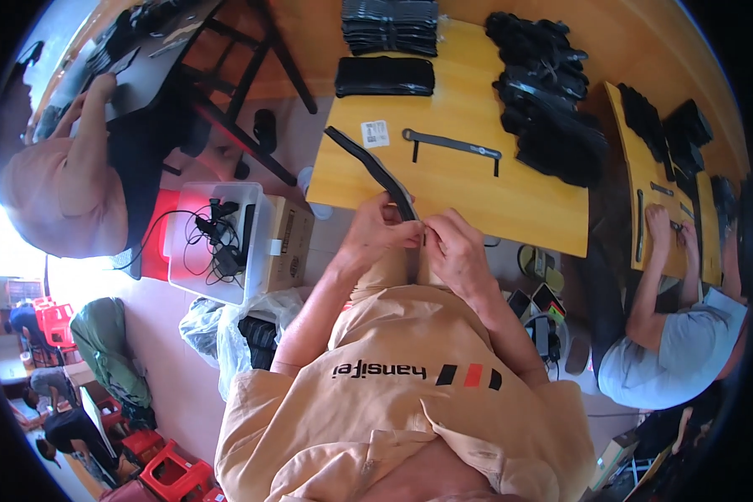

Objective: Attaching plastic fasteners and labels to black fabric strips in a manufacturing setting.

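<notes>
L hand (382,237) clamps the black strap (368,161) nr its lower end, thumb & fingers closed on it; R hand (458,251) pinches the same end, fingertips tog. Strap's in front of the torso, angling up-L over the table's (443,192) nr edge. On the tabletop: 1 grey strap (452,144), 1 white label (376,133) just L of it, black stacks (385,77) behind, black bundles (552,109) at R.

I see one long, narrow black strap (381,172), gently bent, held aslant over the yellow table (531,209), lower end pinched.
</notes>
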Action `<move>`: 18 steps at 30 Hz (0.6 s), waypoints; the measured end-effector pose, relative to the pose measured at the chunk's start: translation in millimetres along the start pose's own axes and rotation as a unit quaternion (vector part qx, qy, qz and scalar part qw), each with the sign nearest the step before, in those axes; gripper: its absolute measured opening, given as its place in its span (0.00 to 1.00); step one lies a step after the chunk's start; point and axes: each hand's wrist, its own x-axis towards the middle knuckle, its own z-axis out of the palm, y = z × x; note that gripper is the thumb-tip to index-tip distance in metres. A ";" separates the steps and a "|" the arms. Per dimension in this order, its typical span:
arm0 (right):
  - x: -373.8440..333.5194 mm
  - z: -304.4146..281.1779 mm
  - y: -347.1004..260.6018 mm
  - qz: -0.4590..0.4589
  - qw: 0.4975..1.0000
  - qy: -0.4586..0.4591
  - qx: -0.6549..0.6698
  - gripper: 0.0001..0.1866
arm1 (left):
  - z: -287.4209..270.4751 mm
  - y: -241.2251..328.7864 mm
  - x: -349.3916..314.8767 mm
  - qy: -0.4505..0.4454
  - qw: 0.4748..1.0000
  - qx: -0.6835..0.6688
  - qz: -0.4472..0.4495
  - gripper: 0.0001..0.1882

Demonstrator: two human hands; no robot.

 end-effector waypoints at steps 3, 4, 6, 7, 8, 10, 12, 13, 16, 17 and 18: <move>5.4 -2.3 1.7 -0.007 1.000 -0.012 0.027 0.07 | -4.5 2.3 -0.9 -0.016 0.999 -0.032 -0.014 0.22; 7.0 -2.6 2.8 -0.012 0.998 -0.018 0.056 0.07 | -3.8 7.4 -3.0 -0.021 0.999 -0.028 -0.015 0.22; 8.6 -3.8 4.1 -0.012 0.996 -0.021 0.082 0.07 | -4.7 8.7 -3.6 -0.032 0.999 -0.026 -0.007 0.21; 9.3 -4.4 4.4 -0.020 0.996 -0.030 0.078 0.07 | -4.5 9.0 -3.5 -0.037 0.999 -0.026 -0.010 0.21; 9.7 -4.8 4.8 -0.028 0.996 -0.039 0.075 0.06 | -3.6 10.1 -3.7 -0.041 0.999 -0.015 -0.007 0.22; 9.7 -3.8 6.2 -0.024 0.996 -0.037 0.073 0.06 | -2.2 9.1 -3.7 -0.046 0.999 -0.004 -0.005 0.22; 9.1 -1.6 6.9 -0.022 0.996 -0.037 0.074 0.06 | -0.8 6.4 -4.0 -0.032 0.999 0.001 0.018 0.21; 8.7 0.1 6.8 -0.022 0.997 -0.028 0.070 0.07 | -1.1 5.0 -3.7 -0.033 0.999 0.001 0.017 0.21; 7.4 2.4 4.1 -0.031 0.998 -0.011 0.050 0.07 | -3.5 4.0 -1.5 -0.033 0.999 -0.026 0.022 0.20; 7.1 2.7 3.5 -0.041 0.999 -0.002 0.033 0.07 | -4.0 4.5 -1.1 -0.036 0.999 -0.038 0.015 0.20; 6.3 2.5 3.7 -0.040 0.999 -0.002 0.034 0.07 | -4.5 4.4 -1.2 -0.040 0.998 -0.051 0.006 0.20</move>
